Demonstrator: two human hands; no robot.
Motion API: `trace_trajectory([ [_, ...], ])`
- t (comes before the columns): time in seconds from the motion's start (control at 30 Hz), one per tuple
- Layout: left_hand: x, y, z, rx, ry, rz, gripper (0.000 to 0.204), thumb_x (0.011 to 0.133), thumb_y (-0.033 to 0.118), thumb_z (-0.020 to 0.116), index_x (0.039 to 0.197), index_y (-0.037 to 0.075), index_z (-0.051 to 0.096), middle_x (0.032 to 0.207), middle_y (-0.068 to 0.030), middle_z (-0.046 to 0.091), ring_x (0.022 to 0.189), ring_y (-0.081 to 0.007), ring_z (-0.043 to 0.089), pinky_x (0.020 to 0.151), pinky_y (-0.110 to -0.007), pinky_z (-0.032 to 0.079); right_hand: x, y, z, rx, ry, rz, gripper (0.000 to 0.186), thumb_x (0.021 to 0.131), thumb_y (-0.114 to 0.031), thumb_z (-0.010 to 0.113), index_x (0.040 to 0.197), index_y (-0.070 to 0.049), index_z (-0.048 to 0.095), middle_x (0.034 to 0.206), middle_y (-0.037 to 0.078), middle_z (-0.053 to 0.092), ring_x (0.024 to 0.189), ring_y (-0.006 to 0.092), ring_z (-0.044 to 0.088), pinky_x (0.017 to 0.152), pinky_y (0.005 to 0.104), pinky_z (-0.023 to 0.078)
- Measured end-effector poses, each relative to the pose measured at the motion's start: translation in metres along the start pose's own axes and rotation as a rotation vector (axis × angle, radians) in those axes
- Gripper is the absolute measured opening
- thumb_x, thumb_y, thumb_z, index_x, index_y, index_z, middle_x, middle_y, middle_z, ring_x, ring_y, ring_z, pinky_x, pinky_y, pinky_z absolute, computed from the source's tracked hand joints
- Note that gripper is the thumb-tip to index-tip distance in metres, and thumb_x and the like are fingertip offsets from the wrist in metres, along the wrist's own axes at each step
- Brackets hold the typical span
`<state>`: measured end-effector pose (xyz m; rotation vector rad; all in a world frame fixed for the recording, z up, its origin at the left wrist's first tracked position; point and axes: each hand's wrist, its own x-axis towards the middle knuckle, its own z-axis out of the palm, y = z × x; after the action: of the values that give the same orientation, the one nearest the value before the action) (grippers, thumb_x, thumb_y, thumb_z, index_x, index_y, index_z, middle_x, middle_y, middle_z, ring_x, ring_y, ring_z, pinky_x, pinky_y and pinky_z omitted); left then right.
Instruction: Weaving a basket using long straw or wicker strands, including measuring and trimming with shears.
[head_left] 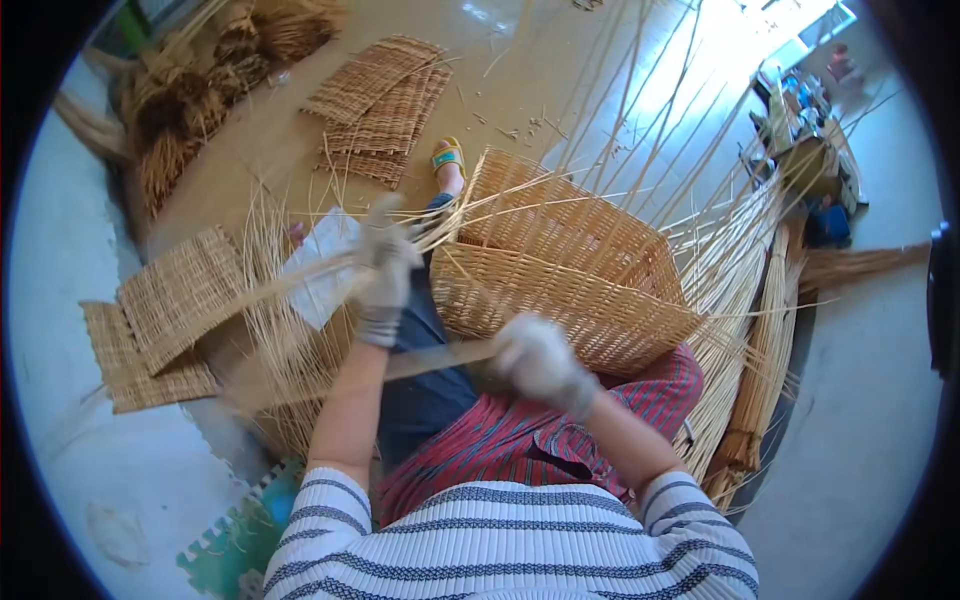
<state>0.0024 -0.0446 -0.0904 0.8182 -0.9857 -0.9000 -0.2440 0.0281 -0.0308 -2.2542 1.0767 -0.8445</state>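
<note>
A partly woven wicker basket [560, 285] rests tilted across my lap, with long loose wicker strands fanning from its far side and corners. My left hand [387, 268], in a pale work glove, is at the basket's left corner, closed around wicker strands [432, 230] that gather there; motion blurs its fingers. In front of the basket's near wall, my right hand [540, 365], also gloved and blurred, is closed on a pale wicker strand [440, 358]. That strand runs leftward past my left forearm as a smear.
Flat woven panels [385, 105] lie on the floor ahead, and more woven panels [185, 295] are at the left. Bundled wicker [205, 85] is piled far left. Long loose rods [745, 300] lie along my right. A white sheet [322, 265] is beside upright strands at left.
</note>
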Motion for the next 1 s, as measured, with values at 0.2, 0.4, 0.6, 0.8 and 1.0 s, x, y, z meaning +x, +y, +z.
trace_trajectory([
  [0.2,-0.017,-0.007,-0.008,0.093,0.093,0.062,0.044,0.111,0.037,0.06,0.134,-0.001,0.063,0.09,-0.0061,0.066,0.082,-0.0161,0.064,0.097,-0.04,0.057,0.019,0.13,-0.025,1.03,0.619,0.426,0.044,0.115,-0.041,0.051,0.085,-0.01,0.059,0.072,-0.005,0.043,0.063,0.0118,0.036,0.071,0.0321,0.044],
  [0.4,-0.054,-0.061,0.043,0.409,0.14,-0.154,0.064,0.095,0.024,0.083,0.146,0.0,0.054,0.134,-0.0153,0.065,0.123,-0.027,0.063,0.104,-0.04,0.054,-0.042,0.138,-0.026,0.577,0.529,0.533,0.012,0.111,-0.012,0.06,0.109,-0.009,0.072,0.103,0.001,0.072,0.09,0.009,0.064,0.081,0.0281,0.054],
  [0.6,0.005,-0.162,0.008,-0.459,-0.093,-0.662,0.047,0.108,0.045,0.062,0.136,0.007,0.064,0.112,-0.0101,0.067,0.099,-0.0163,0.061,0.09,-0.032,0.056,-0.015,0.124,-0.021,0.387,0.499,0.558,0.016,0.11,-0.008,0.059,0.122,-0.009,0.068,0.101,0.002,0.071,0.08,0.0095,0.062,0.071,0.0263,0.054],
  [0.8,-0.002,-0.174,0.014,-0.09,-0.058,-0.339,0.039,0.11,0.034,0.061,0.136,0.004,0.066,0.115,-0.0094,0.074,0.095,-0.0229,0.069,0.09,-0.039,0.059,-0.023,0.064,0.024,0.445,0.096,0.604,0.051,0.099,0.007,0.061,0.147,-0.008,0.058,0.113,0.007,0.072,0.093,0.0152,0.066,0.082,0.0312,0.059],
  [1.0,-0.006,-0.166,0.0,-0.04,-0.115,-0.478,0.048,0.103,0.02,0.07,0.145,0.003,0.055,0.122,-0.0118,0.068,0.104,-0.0199,0.067,0.089,-0.031,0.059,-0.034,0.117,0.007,0.65,0.507,0.721,0.022,0.108,-0.021,0.067,0.117,-0.002,0.074,0.095,0.006,0.074,0.081,0.0108,0.063,0.07,0.0268,0.05],
])
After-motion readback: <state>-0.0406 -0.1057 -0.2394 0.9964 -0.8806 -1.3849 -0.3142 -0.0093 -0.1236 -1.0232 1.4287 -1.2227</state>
